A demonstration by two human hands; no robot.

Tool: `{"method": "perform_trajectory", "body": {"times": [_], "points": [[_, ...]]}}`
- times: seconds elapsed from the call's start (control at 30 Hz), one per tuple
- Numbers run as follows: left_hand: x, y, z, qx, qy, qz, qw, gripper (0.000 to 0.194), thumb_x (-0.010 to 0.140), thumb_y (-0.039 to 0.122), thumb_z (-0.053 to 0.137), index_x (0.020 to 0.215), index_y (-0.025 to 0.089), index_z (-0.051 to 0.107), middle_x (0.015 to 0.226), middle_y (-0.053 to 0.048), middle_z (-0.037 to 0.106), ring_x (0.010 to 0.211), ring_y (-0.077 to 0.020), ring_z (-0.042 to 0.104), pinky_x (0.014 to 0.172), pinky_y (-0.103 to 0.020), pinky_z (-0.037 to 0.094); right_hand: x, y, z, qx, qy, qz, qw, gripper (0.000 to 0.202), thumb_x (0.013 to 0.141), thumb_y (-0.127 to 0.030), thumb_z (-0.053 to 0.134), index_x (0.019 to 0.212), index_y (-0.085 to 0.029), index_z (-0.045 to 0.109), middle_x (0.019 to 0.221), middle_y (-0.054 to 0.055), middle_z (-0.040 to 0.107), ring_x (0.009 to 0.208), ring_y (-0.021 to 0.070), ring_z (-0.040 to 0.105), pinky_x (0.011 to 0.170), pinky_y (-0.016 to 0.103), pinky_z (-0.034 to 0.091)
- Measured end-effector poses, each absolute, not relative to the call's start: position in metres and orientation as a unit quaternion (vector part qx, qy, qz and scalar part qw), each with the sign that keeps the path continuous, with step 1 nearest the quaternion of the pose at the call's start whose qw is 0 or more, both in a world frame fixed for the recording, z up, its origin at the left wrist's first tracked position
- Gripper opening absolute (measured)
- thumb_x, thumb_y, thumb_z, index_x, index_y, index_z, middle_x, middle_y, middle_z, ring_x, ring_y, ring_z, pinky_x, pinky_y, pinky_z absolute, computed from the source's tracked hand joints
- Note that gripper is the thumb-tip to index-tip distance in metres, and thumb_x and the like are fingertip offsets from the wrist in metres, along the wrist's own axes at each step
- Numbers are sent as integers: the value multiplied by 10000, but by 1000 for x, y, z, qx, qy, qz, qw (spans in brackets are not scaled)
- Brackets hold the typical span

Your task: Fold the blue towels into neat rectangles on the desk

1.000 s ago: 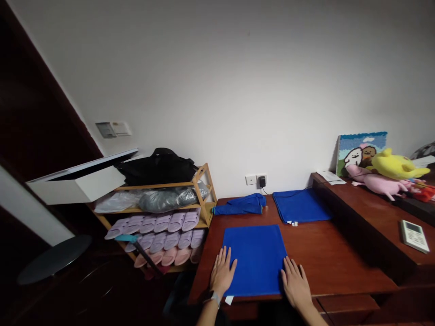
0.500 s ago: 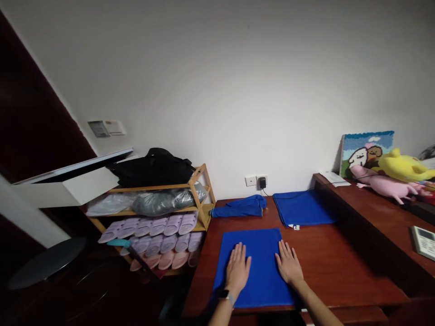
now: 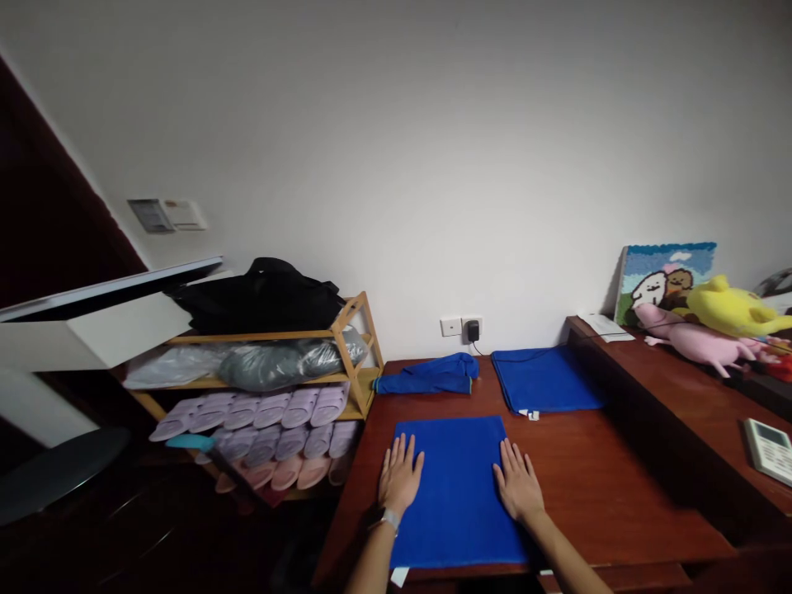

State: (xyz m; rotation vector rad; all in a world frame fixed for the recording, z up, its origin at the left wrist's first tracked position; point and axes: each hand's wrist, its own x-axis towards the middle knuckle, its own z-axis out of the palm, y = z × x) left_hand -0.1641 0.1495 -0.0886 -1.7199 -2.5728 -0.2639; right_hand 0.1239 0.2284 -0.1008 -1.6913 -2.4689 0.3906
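Observation:
A blue cloth (image 3: pixel 461 495) lies flat on the brown wooden table (image 3: pixel 610 487), with a white tag at its front left corner. My left hand (image 3: pixel 399 478) rests palm down across the cloth's left edge, fingers apart, a watch on the wrist. On the right edge, my right hand (image 3: pixel 518 487) lies flat with its fingers spread. Neither hand holds anything. Behind them are a rolled or bunched blue cloth (image 3: pixel 426 377) and a folded blue cloth (image 3: pixel 548 379) with white tags.
Left of the table stands a wooden rack (image 3: pixel 355 363) with slippers and a black bag (image 3: pixel 260 299). The raised right surface bears plush toys (image 3: pixel 699 337), a picture (image 3: pixel 668 276) and a calculator-like device (image 3: pixel 770 450). A black plug (image 3: pixel 473 330) sits in the wall.
My left hand has slid left from the cloth's surface to its left edge. A white tag now shows at the front left corner. The view has shifted slightly.

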Motion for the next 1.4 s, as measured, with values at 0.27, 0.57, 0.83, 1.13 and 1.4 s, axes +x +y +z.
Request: {"method": "perform_trajectory", "body": {"times": [0.27, 0.57, 0.83, 1.13, 1.4], "points": [[-171, 145, -94, -543, -835, -79, 45, 749, 1033, 601, 187, 1606, 138, 326, 1679, -121, 274, 1558, -265, 244, 1267, -464, 234, 102, 263, -70, -562, -815, 125, 60, 676, 1037, -470, 120, 1632, -158, 195, 1705, 7, 181, 1584, 211, 126, 1284, 440, 76], [-185, 143, -97, -559, -826, -68, 40, 779, 1028, 643, 223, 1599, 126, 335, 1674, -142, 262, 1555, -297, 241, 1267, -510, 234, 90, 290, -86, -562, -815, 134, 54, 687, 1027, -443, 115, 1637, -128, 141, 1714, 19, 145, 1587, 190, 95, 1285, 408, 47], [-73, 222, -69, -713, -686, -144, 7, 666, 1069, 558, 164, 1618, 206, 297, 1692, -59, 264, 1570, -198, 203, 1292, -429, 194, 92, 292, -90, -552, -824, 118, 34, 678, 1017, -394, 115, 1632, -110, 155, 1713, 28, 126, 1588, 205, 92, 1284, 422, 78], [-109, 226, -98, -673, -731, -109, -33, 687, 1056, 587, 153, 1624, 222, 277, 1690, -66, 250, 1567, -248, 215, 1281, -499, 203, 91, 294, -95, -562, -816, 123, 54, 683, 1020, -406, 111, 1631, -107, 166, 1707, 28, 150, 1585, 195, 116, 1286, 417, 75], [-230, 162, -94, -563, -823, -70, 0, 783, 1039, 620, 157, 1621, 108, 262, 1692, -109, 227, 1566, -254, 210, 1272, -448, 228, 90, 294, -93, -567, -812, 129, 49, 679, 1023, -411, 122, 1636, -119, 134, 1712, 19, 140, 1586, 191, 103, 1286, 418, 56]]}}
